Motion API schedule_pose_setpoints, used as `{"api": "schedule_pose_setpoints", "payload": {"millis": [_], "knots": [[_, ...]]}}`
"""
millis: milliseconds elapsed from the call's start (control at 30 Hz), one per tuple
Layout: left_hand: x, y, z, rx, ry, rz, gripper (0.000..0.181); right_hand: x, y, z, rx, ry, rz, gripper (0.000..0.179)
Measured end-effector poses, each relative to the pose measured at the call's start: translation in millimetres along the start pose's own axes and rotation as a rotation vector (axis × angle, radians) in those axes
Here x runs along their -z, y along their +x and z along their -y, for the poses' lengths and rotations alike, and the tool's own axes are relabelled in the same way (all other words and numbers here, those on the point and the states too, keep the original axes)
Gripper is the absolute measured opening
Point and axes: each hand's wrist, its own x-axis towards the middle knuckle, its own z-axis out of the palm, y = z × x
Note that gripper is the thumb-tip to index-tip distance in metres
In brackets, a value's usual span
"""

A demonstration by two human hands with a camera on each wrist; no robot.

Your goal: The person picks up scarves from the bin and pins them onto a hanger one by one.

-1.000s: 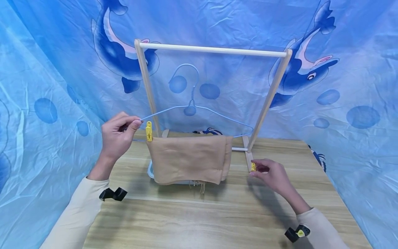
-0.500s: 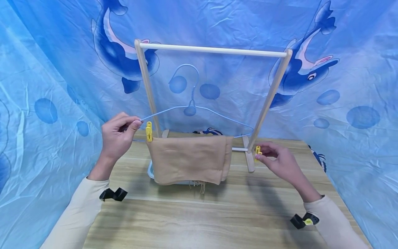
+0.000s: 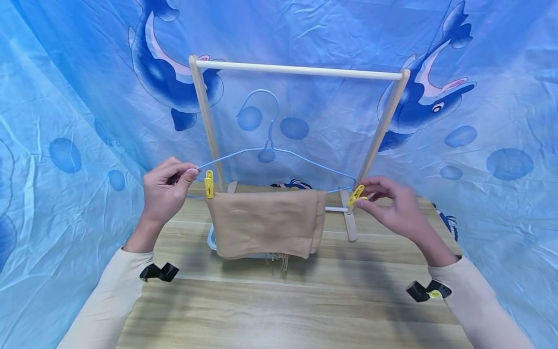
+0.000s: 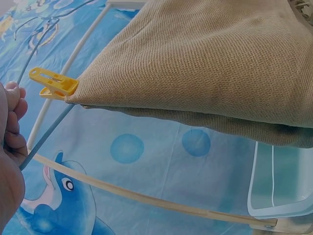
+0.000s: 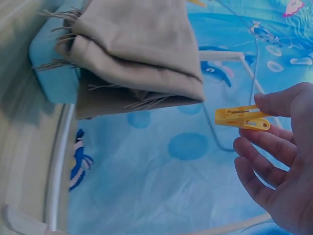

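My left hand (image 3: 167, 189) pinches the left end of a blue wire hanger (image 3: 248, 151), whose hook points up. Folded over the hanger's lower bar is a tan fringed scarf (image 3: 266, 223). A yellow clothespin (image 4: 55, 83) clips the scarf's left corner to the bar, close beside my left fingers. Between the thumb and fingers of my right hand (image 3: 390, 206) is a second yellow clothespin (image 5: 240, 117). It is level with the hanger's right end, apart from the scarf's right edge in the right wrist view.
A wooden rack with a white top rod (image 3: 301, 71) stands behind the hanger. Under the scarf sits a light blue basin (image 4: 279, 210), mostly hidden. The wood-grain table (image 3: 270, 305) lies below, with a blue dolphin-print curtain (image 3: 331, 29) around it.
My right hand has moved up and then left with its clothespin, from near the rack's foot to the hanger's right end. My left hand, the hanger and the scarf stay in place.
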Motion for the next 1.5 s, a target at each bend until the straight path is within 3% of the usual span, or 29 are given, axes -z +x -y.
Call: {"api": "schedule_pose_setpoints", "payload": {"millis": [233,500,900,1500], "knots": [[0.3,0.3,-1.4,0.0,0.001,0.003,0.015,1,14.9,14,0.065,-0.05,-0.027,0.04],[0.3,0.8,-2.2,-0.005,-0.001,-0.016,0.014,-5,31.3,25,0.108,-0.018,-0.012,0.03],[2.0,1.0,-4.9,-0.01,0.007,-0.026,0.01,-18,44.9,23,0.188,-0.059,-0.065,0.015],[3.4,-0.1,-4.9,-0.016,0.0,-0.024,0.005,-42,49.3,18,0.234,-0.041,-0.1,0.012]]}}
